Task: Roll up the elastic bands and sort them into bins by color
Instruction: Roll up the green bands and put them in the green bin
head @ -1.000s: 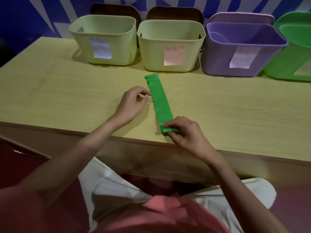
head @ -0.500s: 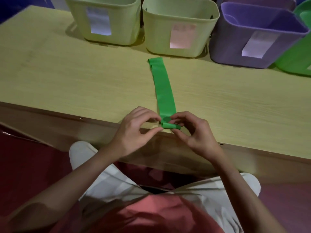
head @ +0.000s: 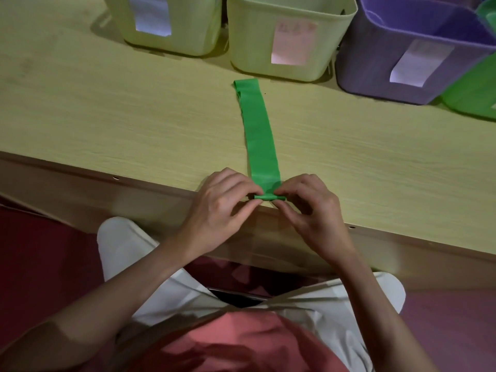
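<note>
A green elastic band (head: 257, 132) lies flat on the wooden table (head: 107, 124), running from the bins toward the near edge. Its near end is curled into a small tight roll. My left hand (head: 222, 208) pinches the left end of that roll between thumb and fingertips. My right hand (head: 306, 208) pinches the right end the same way. Both hands sit at the table's near edge.
Bins line the back of the table: a pale green bin (head: 188, 25) at the left, another pale green bin (head: 290, 41) with a pink label, a purple bin (head: 402, 49), and a bright green bin (head: 472, 95) at the far right.
My left hand came from beside the band's middle to its near end and joined my right hand on the roll. The view tilted down and closer.
</note>
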